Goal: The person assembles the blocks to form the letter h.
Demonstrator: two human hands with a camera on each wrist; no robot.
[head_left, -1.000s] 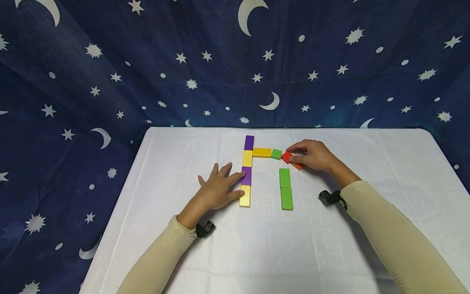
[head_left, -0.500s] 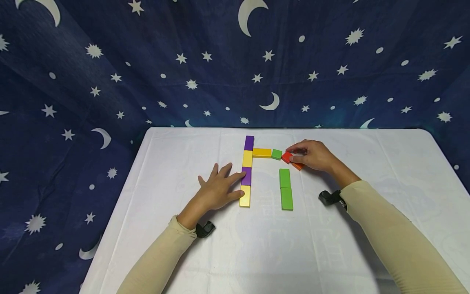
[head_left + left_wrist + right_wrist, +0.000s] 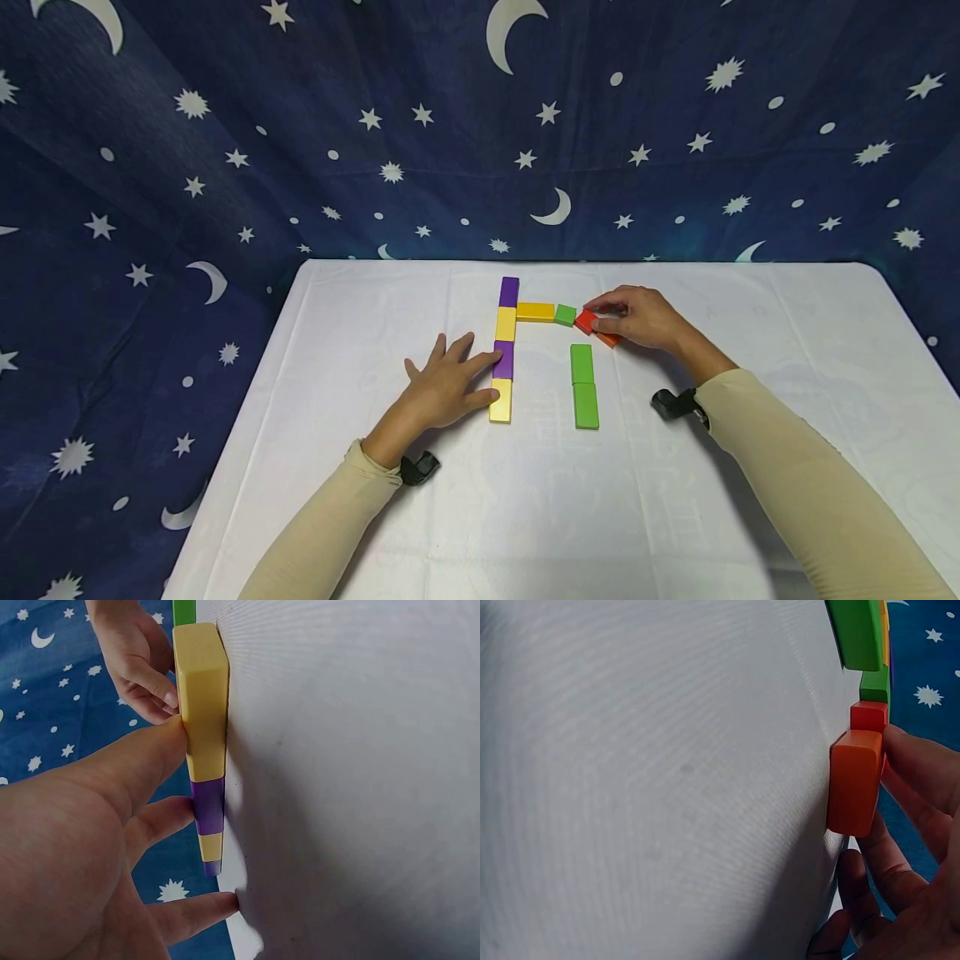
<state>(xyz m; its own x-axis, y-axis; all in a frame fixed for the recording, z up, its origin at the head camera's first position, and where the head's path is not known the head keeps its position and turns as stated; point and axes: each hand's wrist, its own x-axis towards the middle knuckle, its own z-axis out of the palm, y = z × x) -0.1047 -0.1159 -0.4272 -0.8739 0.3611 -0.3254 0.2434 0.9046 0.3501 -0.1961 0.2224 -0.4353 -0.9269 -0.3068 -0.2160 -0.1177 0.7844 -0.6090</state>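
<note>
A column of purple and yellow blocks lies on the white cloth in the head view. My left hand (image 3: 438, 393) is spread beside it, thumb touching the near yellow block (image 3: 504, 412) and index finger on the purple block (image 3: 504, 365) above. From the column's far part, a golden-yellow block (image 3: 536, 312) and a small green block (image 3: 565, 315) run rightward to a red block (image 3: 583, 322). Thumb and index finger of my right hand (image 3: 647, 318) pinch the red block. An orange block (image 3: 855, 784) adjoins it at an angle, partly under the hand in the head view.
Two green blocks (image 3: 581, 364) lie end to end, right of the column and below the small green block. The white-clothed table (image 3: 570, 517) ends at the back against a dark blue curtain (image 3: 450, 183) with moons and stars. Both wrists wear small black cameras (image 3: 420, 468).
</note>
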